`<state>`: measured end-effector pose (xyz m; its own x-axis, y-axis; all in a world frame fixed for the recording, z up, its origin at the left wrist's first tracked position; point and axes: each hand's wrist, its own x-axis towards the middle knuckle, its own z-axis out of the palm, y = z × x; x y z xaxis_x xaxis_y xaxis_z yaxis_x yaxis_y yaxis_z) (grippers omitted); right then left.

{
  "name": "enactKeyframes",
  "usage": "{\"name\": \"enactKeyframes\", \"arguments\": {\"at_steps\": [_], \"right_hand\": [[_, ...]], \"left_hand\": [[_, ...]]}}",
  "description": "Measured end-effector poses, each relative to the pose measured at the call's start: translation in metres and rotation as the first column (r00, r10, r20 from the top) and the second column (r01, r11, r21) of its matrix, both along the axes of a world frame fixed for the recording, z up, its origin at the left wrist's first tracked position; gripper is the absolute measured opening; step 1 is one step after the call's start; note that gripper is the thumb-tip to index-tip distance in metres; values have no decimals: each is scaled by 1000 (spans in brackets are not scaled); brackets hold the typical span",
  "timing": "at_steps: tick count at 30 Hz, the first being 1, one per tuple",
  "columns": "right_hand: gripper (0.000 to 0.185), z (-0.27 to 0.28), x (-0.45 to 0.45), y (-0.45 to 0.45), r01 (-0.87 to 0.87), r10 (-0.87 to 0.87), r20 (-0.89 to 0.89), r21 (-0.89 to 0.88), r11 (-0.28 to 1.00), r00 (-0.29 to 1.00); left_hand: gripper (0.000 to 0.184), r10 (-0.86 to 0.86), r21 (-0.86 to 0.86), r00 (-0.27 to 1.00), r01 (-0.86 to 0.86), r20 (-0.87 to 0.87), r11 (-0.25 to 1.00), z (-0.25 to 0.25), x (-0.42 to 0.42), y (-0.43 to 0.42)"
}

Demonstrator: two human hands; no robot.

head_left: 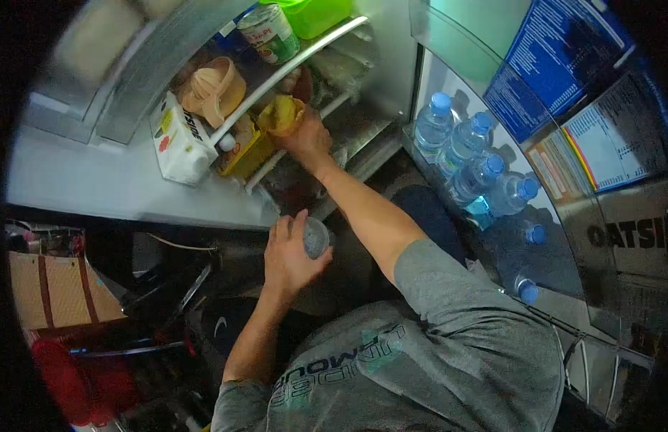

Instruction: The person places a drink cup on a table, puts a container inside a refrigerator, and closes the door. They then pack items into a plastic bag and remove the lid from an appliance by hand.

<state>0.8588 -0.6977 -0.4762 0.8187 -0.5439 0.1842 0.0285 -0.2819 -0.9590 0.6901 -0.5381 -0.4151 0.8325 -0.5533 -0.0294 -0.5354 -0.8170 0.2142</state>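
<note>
Below the open fridge, my left hand [290, 252] is closed around a small round clear container [316, 237]. My right hand [306, 138] reaches into the fridge, its fingers wrapped round a yellow-orange bowl-like thing [282, 117]. Just left of that hand stands a yellow box [241, 155] on the lower shelf. A white carton [179, 144] leans at the shelf's left end, with a peach-coloured citrus juicer [213, 90] beside it. The fingertips of my right hand are partly hidden behind the yellow-orange thing.
A white shelf edge [287, 66] crosses above my right hand. Behind it are a can [270, 34] and a green container [316, 16]. Several water bottles [467, 144] line the open door at right, near blue boxes [546, 65]. A red object [82, 381] is at lower left.
</note>
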Motion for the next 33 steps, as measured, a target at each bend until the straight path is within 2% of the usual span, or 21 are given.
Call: {"name": "enactKeyframes", "arguments": {"at_steps": [2, 6, 8, 9, 11, 12, 14, 15, 17, 19, 20, 22, 26, 27, 28, 29, 30, 31, 33], "right_hand": [[83, 3, 2, 1, -34, 34, -4, -66, 997, 999], [89, -7, 17, 9, -36, 38, 80, -20, 999, 996], [95, -8, 16, 7, -67, 76, 343, -38, 997, 936], [95, -18, 21, 6, -72, 84, 345, -45, 996, 935], [100, -43, 31, 5, -28, 145, 413, -277, 960, 899], [100, -37, 22, 0, -33, 152, 412, -281, 959, 899], [95, -17, -11, -21, -377, 374, 133, 1, 926, 918], [95, -18, -18, -32, -385, 381, 124, 4, 923, 916], [77, -20, -28, -57, -477, 448, -170, -220, 851, 878], [64, -17, -38, -79, -663, 499, -516, -195, 723, 696], [64, -20, -42, -84, -668, 499, -522, -199, 717, 692], [63, -34, -48, -91, -822, 427, -768, -218, 526, 477], [65, -41, -75, -90, -807, 509, -688, -194, 558, 518], [67, -56, -75, -89, -808, 606, -601, -117, 578, 521], [69, -57, -76, -87, -811, 693, -500, -35, 584, 520], [69, -58, -75, -89, -811, 691, -497, -43, 583, 524], [68, -48, -77, -92, -739, 821, -316, 362, 568, 476], [66, -37, -79, -94, -587, 873, -94, 705, 398, 479], [62, -18, -83, -89, -574, 852, -29, 728, 376, 522]], "left_hand": [[82, 14, -14, 1000, -14, -20, 1000, -2, -1, 2], [83, 39, -30, 998, -41, -51, 999, -3, -3, 1], [84, 56, -14, 997, -57, -52, 998, 0, -1, -1], [84, 59, -21, 998, -59, -23, 998, 0, -1, 0], [84, 66, -32, 998, -66, 3, 997, 5, 0, -1], [84, 82, -46, 996, -83, -16, 996, 11, 3, -4], [84, 107, -56, 993, -109, -44, 992, 17, 11, -6], [85, 131, -64, 990, -134, -53, 989, 18, 17, -8], [87, 162, -77, 984, -167, -75, 983, 15, 26, -12], [88, 204, -83, 979, -206, -28, 975, 3, 38, -17], [90, 225, -62, 972, -221, 70, 973, -12, 44, -20], [91, 265, -61, 961, -261, 82, 963, -30, 58, -28], [92, 298, -75, 946, -290, 127, 954, -47, 76, -42], [92, 298, -84, 945, -289, 137, 954, -44, 79, -45], [93, 217, -122, 962, -198, 167, 973, -41, 81, -46], [93, 135, -154, 971, -105, 199, 982, -38, 82, -48], [93, 137, -158, 969, -105, 206, 982, -32, 83, -52], [94, 108, -200, 975, -68, 196, 977, -24, 82, -56], [95, 75, -245, 978, -26, 193, 969, -6, 84, -62]]}}
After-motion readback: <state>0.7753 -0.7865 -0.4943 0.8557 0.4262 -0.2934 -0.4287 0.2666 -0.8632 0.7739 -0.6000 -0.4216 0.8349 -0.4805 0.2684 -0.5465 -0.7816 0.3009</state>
